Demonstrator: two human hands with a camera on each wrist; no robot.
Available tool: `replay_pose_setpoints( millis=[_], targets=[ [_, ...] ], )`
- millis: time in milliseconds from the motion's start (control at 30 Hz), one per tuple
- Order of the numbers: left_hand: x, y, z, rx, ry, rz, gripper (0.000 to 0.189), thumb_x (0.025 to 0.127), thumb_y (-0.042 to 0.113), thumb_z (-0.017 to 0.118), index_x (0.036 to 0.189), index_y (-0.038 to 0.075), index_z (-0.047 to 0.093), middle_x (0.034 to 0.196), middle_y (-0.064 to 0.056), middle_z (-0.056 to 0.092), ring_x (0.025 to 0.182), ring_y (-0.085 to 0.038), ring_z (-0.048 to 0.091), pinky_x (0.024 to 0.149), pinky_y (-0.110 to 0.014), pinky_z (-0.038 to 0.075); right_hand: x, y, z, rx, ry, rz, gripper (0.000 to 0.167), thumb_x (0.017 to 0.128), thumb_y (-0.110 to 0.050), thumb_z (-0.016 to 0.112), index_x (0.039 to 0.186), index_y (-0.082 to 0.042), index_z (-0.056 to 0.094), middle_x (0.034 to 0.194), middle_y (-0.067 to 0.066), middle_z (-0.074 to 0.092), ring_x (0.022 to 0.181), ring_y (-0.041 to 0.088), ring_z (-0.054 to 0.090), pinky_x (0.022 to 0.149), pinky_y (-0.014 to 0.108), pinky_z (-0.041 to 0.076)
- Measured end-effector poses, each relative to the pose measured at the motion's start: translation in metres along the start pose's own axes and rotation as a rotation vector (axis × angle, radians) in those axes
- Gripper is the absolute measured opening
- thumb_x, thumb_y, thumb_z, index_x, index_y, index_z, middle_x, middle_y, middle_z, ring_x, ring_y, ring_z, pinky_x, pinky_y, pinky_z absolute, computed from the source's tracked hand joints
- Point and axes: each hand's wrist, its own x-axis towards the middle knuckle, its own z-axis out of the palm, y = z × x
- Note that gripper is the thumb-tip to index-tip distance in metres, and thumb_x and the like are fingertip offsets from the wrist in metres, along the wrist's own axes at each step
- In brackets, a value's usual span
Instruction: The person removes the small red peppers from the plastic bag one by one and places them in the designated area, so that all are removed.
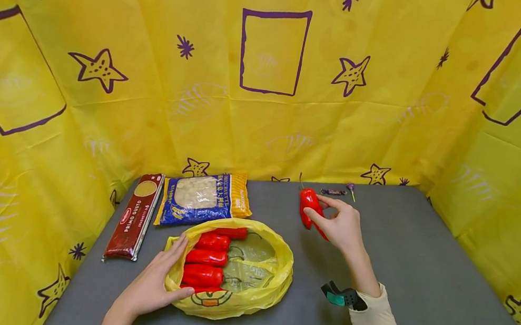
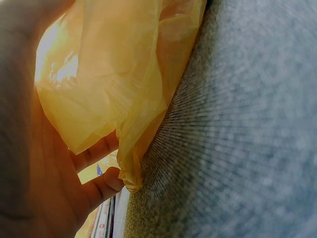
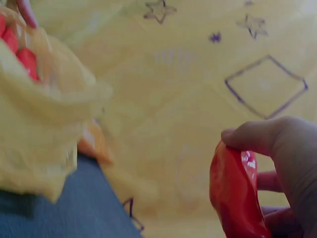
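Note:
On the table stands an unfolded yellow plastic bag, its mouth wide and facing up. Several red peppers with thin stems lie in its left half. My left hand holds the bag's left side, the thumb lying at the front rim. In the left wrist view, its fingertips touch the thin plastic. Right of the bag and above the table, my right hand pinches one red pepper between thumb and fingers, stem pointing away. Part of that pepper is cut off in the right wrist view.
Behind the bag lies a blue and yellow pasta packet; a dark red spaghetti packet is at its left. Near the back edge are a small dark wrapped item and a small purple-headed item. Yellow cloth walls surround the grey table.

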Motion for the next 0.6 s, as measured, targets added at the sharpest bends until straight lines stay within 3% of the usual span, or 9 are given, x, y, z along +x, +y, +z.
replay_pose_setpoints(
  millis=[133, 300, 400, 600],
  targets=[
    [0.0, 0.001, 0.0, -0.006, -0.002, 0.0, 0.112, 0.083, 0.06, 0.084, 0.17, 0.018, 0.027, 0.177, -0.001, 0.021, 0.157, -0.039, 0.031, 0.119, -0.072, 0.027, 0.006, 0.022, -0.003, -0.053, 0.006, 0.121, 0.057, 0.089, -0.049, 0.083, 0.13, -0.009, 0.077, 0.108, 0.015, 0.078, 0.098, 0.033, 0.068, 0.059, 0.029, 0.052],
    [0.0, 0.002, -0.001, -0.014, -0.003, -0.004, 0.113, 0.082, 0.059, 0.085, 0.17, 0.017, 0.027, 0.177, -0.002, 0.022, 0.157, -0.04, 0.032, 0.119, -0.072, 0.028, 0.009, 0.05, -0.004, -0.064, 0.001, 0.293, 0.066, 0.091, -0.053, 0.079, 0.134, -0.003, 0.073, 0.116, 0.023, 0.077, 0.103, 0.036, 0.067, 0.069, 0.029, 0.055],
    [-0.001, 0.003, -0.001, -0.011, 0.004, 0.007, 0.112, 0.083, 0.058, 0.085, 0.17, 0.017, 0.028, 0.177, -0.003, 0.023, 0.156, -0.041, 0.032, 0.121, -0.069, 0.027, 0.012, 0.066, 0.002, -0.089, 0.01, 0.366, 0.067, 0.091, -0.052, 0.079, 0.132, 0.001, 0.073, 0.118, 0.025, 0.076, 0.107, 0.039, 0.066, 0.077, 0.037, 0.056],
    [-0.001, 0.003, -0.001, -0.002, 0.007, 0.012, 0.111, 0.083, 0.058, 0.084, 0.17, 0.017, 0.028, 0.177, -0.003, 0.023, 0.156, -0.041, 0.032, 0.119, -0.071, 0.028, 0.02, 0.088, 0.014, -0.176, 0.017, 0.399, 0.065, 0.09, -0.05, 0.078, 0.127, 0.004, 0.073, 0.117, 0.028, 0.075, 0.111, 0.046, 0.063, 0.088, 0.052, 0.052]
  ],
)
